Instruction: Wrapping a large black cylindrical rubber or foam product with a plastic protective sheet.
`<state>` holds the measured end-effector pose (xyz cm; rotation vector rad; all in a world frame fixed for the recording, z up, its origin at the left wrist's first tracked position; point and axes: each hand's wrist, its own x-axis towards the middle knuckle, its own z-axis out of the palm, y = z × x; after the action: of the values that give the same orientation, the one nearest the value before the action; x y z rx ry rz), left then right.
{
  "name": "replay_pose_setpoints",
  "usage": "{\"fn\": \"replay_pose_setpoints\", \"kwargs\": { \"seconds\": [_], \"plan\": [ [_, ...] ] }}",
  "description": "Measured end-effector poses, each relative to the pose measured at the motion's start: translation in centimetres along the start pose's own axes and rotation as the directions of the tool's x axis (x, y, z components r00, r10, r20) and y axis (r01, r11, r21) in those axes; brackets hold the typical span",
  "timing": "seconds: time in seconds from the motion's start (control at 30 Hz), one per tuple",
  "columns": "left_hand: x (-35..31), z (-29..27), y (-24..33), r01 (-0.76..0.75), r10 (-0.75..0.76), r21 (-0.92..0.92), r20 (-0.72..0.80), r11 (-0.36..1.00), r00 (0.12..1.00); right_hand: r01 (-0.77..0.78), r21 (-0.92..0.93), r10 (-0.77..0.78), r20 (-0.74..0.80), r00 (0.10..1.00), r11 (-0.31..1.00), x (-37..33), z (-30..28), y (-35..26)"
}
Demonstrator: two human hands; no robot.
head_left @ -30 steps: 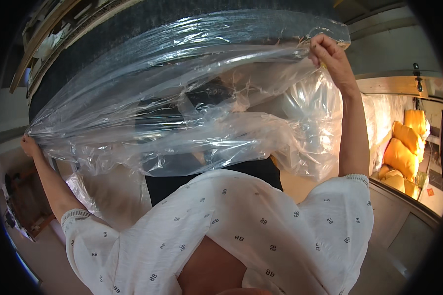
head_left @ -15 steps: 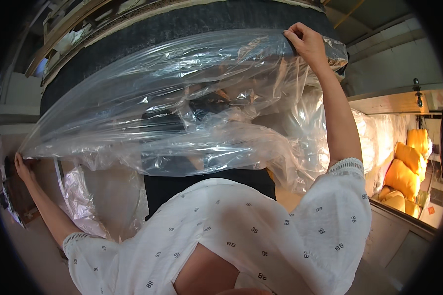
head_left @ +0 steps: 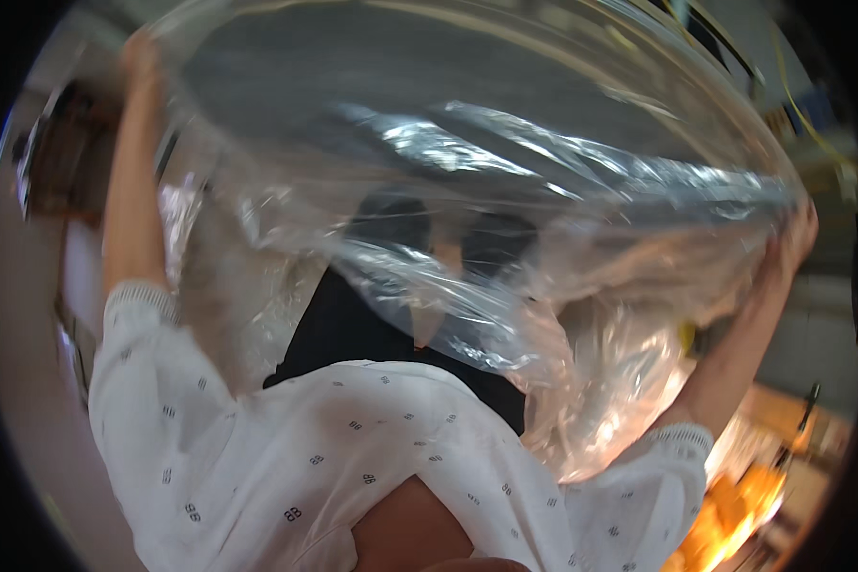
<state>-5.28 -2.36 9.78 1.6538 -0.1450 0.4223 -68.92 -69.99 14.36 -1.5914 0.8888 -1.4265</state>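
Observation:
A large clear plastic sheet is stretched in the air between my two raised hands, its upper part bowed out and its lower part hanging in shiny folds. My left hand, blurred by motion, is closed on the sheet at the upper left. At the far right my right hand grips the other end, where the film gathers into creases. Through the film a dark, flat surface shows at the top, and my legs in black show below it. More crumpled clear plastic hangs or lies at the lower right.
Bright orange, lit objects lie at the lower right. A yellow cable hangs at the upper right. Dark brown items stand to the left, beside my left forearm.
My left hand has risen from the lower left to the upper left. My right hand has moved outward and down to the right. The sheet has lifted and spread wider; the view has tilted.

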Motion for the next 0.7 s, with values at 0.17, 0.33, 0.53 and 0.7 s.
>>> {"fn": "replay_pose_setpoints", "kwargs": {
  "seconds": [0.17, 0.33, 0.53, 0.7],
  "plan": [
    [-4.2, 15.7, -8.4, -0.353, 0.371, 0.429, 0.043, 0.832, 0.928, 0.282, -0.754, -0.228, 0.179, 0.957, 0.593, 2.5, -8.3, 15.4],
    [-2.8, 14.6, -8.1, -0.509, 0.525, 0.267, 0.013, 0.818, 0.851, 0.233, -0.555, -0.191, 0.133, 0.972, 0.799, 1.8, -2.2, 15.6],
    [-0.4, 18.5, -8.3, -0.293, 0.302, 0.394, 0.041, 0.871, 0.953, 0.246, -0.67, -0.15, 0.2, 0.968, 0.7, 4.2, -3.7, 17.0],
    [-1.4, 16.5, -5.7, -0.328, 0.332, -0.054, 0.225, 0.943, 0.916, 0.198, -0.652, -0.136, 0.146, 0.98, 0.732, 3.4, -1.0, 15.8]
  ]
}}
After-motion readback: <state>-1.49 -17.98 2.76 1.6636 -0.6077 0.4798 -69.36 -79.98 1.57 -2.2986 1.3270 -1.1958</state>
